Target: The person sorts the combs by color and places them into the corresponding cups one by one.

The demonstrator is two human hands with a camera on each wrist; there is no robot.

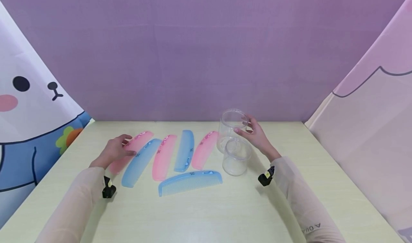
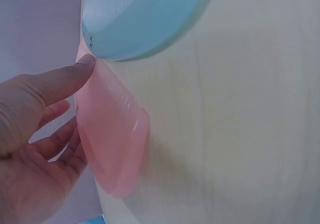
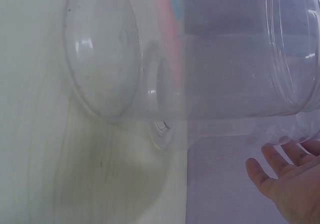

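My left hand [image 1: 112,150] is at the leftmost pink comb [image 1: 141,139], its thumb and fingers spread over it. In the left wrist view the thumb tip meets the toothed edge of the pink comb [image 2: 112,134], beside the blue comb [image 2: 145,23]. The other fingers are loosely bent near the opposite edge. My right hand [image 1: 257,135] is at the right side of the taller clear jar [image 1: 226,132], thumb toward the front and fingers behind. In the right wrist view the fingers [image 3: 272,161] lie close along its wall; firm contact cannot be told.
A second clear jar [image 1: 236,164] stands in front of the taller one. To its left lie a pink comb [image 1: 205,150], a blue comb [image 1: 184,152] and another pink comb [image 1: 164,159]. A blue comb [image 1: 190,182] lies crosswise nearer me. A purple backdrop [image 1: 199,57] rises behind the table.
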